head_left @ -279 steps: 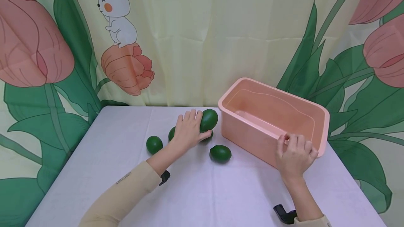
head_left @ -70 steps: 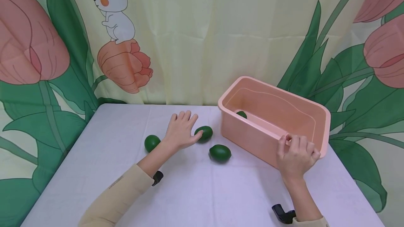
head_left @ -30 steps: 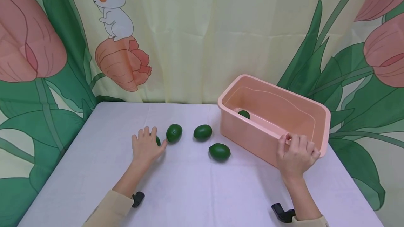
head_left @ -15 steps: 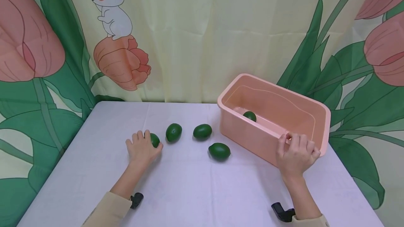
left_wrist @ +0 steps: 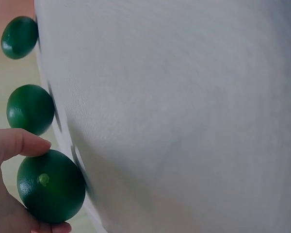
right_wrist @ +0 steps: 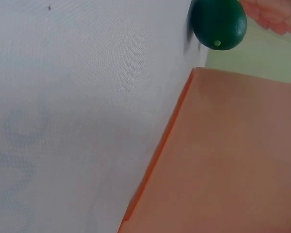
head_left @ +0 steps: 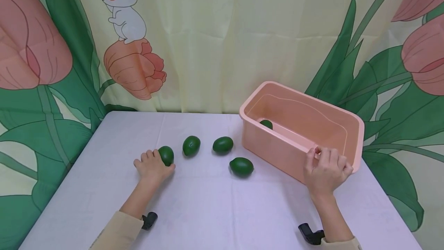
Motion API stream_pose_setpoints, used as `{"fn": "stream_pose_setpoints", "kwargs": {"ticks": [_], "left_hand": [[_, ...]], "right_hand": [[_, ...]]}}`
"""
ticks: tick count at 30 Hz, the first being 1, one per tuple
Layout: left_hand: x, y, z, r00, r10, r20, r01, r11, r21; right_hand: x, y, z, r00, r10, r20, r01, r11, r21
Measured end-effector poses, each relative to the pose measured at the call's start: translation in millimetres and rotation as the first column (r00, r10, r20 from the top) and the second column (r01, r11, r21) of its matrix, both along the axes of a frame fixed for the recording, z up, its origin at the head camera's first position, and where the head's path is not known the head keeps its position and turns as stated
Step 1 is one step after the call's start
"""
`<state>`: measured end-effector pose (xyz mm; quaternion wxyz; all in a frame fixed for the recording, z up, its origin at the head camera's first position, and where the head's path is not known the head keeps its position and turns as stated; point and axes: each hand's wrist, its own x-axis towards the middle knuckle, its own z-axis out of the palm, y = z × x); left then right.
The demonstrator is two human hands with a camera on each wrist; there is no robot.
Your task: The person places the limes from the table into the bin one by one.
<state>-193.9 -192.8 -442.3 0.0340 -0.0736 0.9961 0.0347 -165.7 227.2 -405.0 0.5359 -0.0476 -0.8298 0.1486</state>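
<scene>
At the left of the table, my left hand (head_left: 151,167) grips a dark green lime (head_left: 166,156). In the left wrist view the thumb lies on one side of this lime (left_wrist: 51,187) and fingertips on the other. My right hand (head_left: 326,171) holds the near rim of a pink plastic bin (head_left: 270,149), its fingers curled over the edge. Inside the bin one lime (head_left: 266,124) shows partly above the near wall. Three more limes lie between the left hand and the bin: one lime (head_left: 191,146), another lime (head_left: 222,145) and a nearer lime (head_left: 241,167).
A white cloth (head_left: 208,211) covers the table. Behind it hangs a pale curtain (head_left: 201,49) printed with tulips and a rabbit. The bin stands at the back right, set at an angle. A black wrist mount (head_left: 150,220) sits at the left cuff.
One lime has gone from the left hand into the bin, where it has rolled about. The left hand has moved left and closed round the leftmost lime. The right hand stays on the rim.
</scene>
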Motion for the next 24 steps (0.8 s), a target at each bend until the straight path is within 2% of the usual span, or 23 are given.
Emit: {"fn": "stream_pose_setpoints", "kwargs": {"ticks": [15,24], "left_hand": [[-5.6,-12.5,-6.8,0.999,-0.028,-0.025,0.03,0.997,0.067],[-6.4,-13.4,-7.0,0.999,-0.037,-0.026,0.039,0.995,0.089]], "right_hand": [[0.8,-0.8,0.6,1.0,0.009,-0.003,-0.009,1.0,-0.006],[-1.1,1.1,-1.9,1.0,-0.006,-0.004,0.006,1.0,0.005]]}}
